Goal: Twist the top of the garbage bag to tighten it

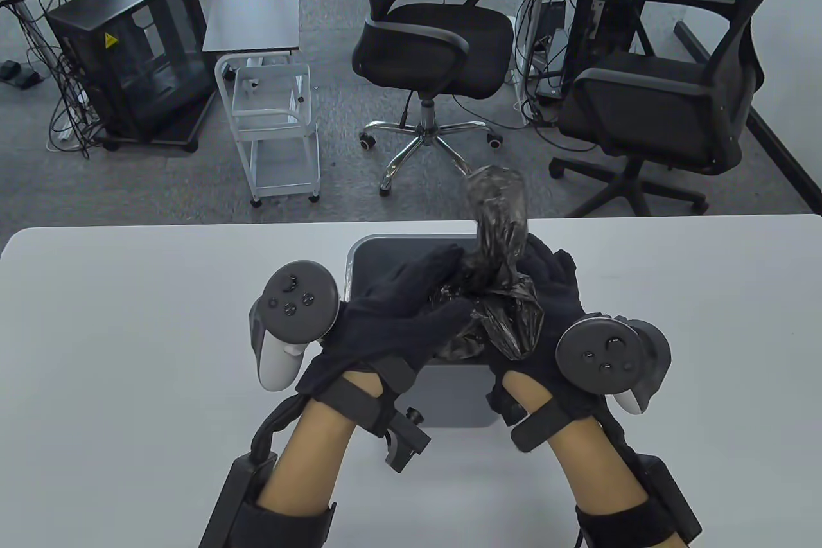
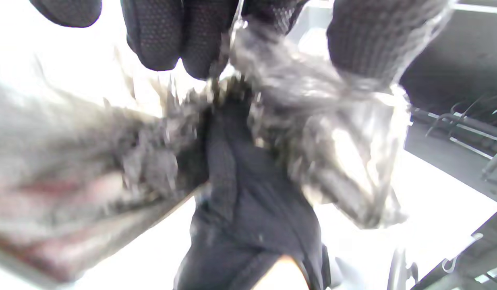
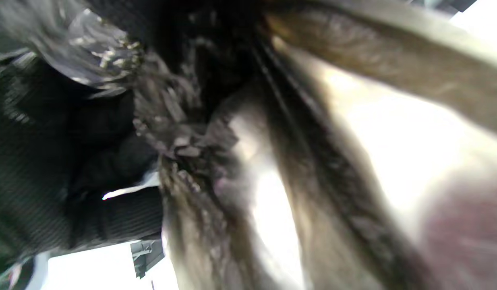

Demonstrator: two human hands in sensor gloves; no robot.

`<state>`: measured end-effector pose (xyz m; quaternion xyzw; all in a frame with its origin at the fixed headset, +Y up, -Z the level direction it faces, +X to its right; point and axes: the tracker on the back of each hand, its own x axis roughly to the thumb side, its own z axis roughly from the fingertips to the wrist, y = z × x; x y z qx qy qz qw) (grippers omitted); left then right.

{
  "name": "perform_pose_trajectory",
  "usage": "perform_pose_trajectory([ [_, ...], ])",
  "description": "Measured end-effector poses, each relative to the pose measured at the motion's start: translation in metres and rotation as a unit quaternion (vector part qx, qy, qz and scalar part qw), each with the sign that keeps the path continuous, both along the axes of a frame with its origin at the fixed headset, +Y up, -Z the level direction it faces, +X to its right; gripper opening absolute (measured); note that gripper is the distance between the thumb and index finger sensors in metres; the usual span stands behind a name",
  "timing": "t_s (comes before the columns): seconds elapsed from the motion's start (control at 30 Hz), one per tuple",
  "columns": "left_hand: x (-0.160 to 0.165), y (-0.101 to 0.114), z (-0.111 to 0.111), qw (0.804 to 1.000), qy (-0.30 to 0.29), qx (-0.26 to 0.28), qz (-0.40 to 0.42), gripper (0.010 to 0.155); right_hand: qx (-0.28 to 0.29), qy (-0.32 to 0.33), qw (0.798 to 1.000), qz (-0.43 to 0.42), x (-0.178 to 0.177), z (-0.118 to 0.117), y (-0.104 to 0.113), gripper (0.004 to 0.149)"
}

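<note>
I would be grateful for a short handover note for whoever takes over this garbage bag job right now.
Left hand: reaches across from the left and grips the gathered neck of the garbage bag.
Right hand: wrapped around the same neck from the right.
The bag sits in the grey bin on the white table; its bunched top stands above the hands.
Done: top gathered into a rope-like bunch, looks partly twisted.
Left: finish twisting until tight. The wrist views are too blurred to judge tightness.
</note>
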<state>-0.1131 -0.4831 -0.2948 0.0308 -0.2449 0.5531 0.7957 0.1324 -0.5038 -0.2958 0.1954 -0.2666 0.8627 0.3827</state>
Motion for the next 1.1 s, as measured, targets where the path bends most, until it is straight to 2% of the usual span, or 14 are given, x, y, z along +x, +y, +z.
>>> perform_pose_trajectory([
  [0.1,-0.021,-0.001,0.007,0.999,0.03,0.009,-0.014,0.081,-0.013,0.002,0.999,-0.03,0.007,-0.004,0.0,0.042],
  [0.23,-0.032,-0.017,0.01,0.994,0.032,-0.04,-0.099,0.088,-0.032,0.001,0.998,-0.052,0.013,-0.007,0.003,0.042],
  [0.3,-0.021,-0.025,0.008,0.989,0.018,-0.058,-0.133,0.093,-0.04,0.006,0.998,-0.056,0.011,-0.008,0.004,0.042],
  [0.43,0.01,-0.03,0.0,0.985,-0.004,-0.056,-0.161,0.102,-0.054,0.016,0.998,-0.041,0.005,-0.01,0.003,0.043],
  [0.57,0.046,-0.034,-0.011,0.981,-0.017,-0.052,-0.184,0.104,-0.089,0.076,0.993,-0.018,-0.004,-0.01,0.002,0.043],
  [0.6,0.05,-0.035,-0.014,0.981,-0.021,-0.053,-0.185,0.105,-0.086,0.066,0.994,-0.002,-0.002,-0.009,0.004,0.043],
  [0.63,0.053,-0.039,-0.017,0.983,-0.019,-0.055,-0.175,0.102,-0.064,0.04,0.997,0.03,0.001,-0.008,0.007,0.044],
  [0.67,0.055,-0.041,-0.019,0.984,-0.014,-0.056,-0.168,0.095,-0.056,0.047,0.996,0.042,0.001,-0.007,0.007,0.044],
  [0.7,0.057,-0.044,-0.022,0.987,0.006,-0.053,-0.152,0.084,-0.065,0.074,0.994,0.048,-0.001,-0.006,0.006,0.046],
  [0.77,0.056,-0.046,-0.025,0.993,0.047,-0.04,-0.101,0.06,-0.069,0.084,0.993,0.044,-0.002,-0.003,0.004,0.051],
  [0.8,0.055,-0.047,-0.028,0.995,0.056,-0.029,-0.082,0.054,-0.071,0.087,0.992,0.048,0.001,-0.001,0.003,0.054],
  [0.87,0.054,-0.046,-0.03,0.994,0.05,-0.03,-0.092,0.049,-0.078,0.099,0.991,0.04,0.007,0.002,0.0,0.063],
  [0.97,0.046,-0.047,-0.033,0.993,0.068,-0.036,-0.086,0.045,-0.04,0.041,0.998,0.001,0.032,0.007,-0.007,0.073],
  [1.1,0.035,-0.046,-0.039,0.995,0.065,-0.066,-0.046,0.044,-0.087,0.041,0.995,-0.002,0.053,0.006,-0.015,0.087],
])
